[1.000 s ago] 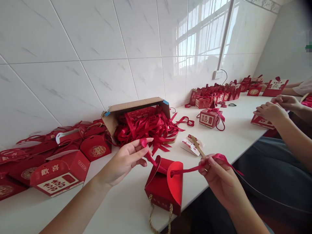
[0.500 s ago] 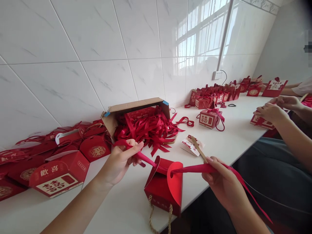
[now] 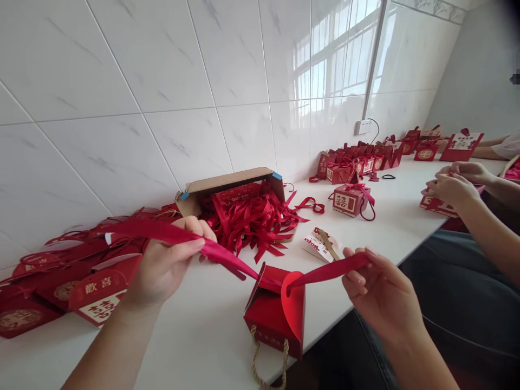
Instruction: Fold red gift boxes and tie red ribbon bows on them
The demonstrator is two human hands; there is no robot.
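A red ribbon [image 3: 231, 259] runs through the top flaps of a small red gift box [image 3: 273, 314] that stands near the front edge of the white counter [image 3: 203, 336]. My left hand [image 3: 164, 265] is closed on the ribbon's left part, left of the box. My right hand [image 3: 376, 284] pinches the ribbon's right end, to the right of the box. The ribbon is stretched between both hands. A twisted rope handle [image 3: 260, 360] hangs from the box over the counter edge.
An open cardboard box [image 3: 227, 184] full of red ribbons lies against the tiled wall. Flat and folded red boxes [image 3: 93, 292] pile at the left. A tied box [image 3: 349, 199] and more boxes stand further right. Another person's hands [image 3: 455, 187] work at the right.
My left hand has pulled the ribbon further left and away from the box, drawing it through the flaps. The length trailing past my right hand has shortened to an end.
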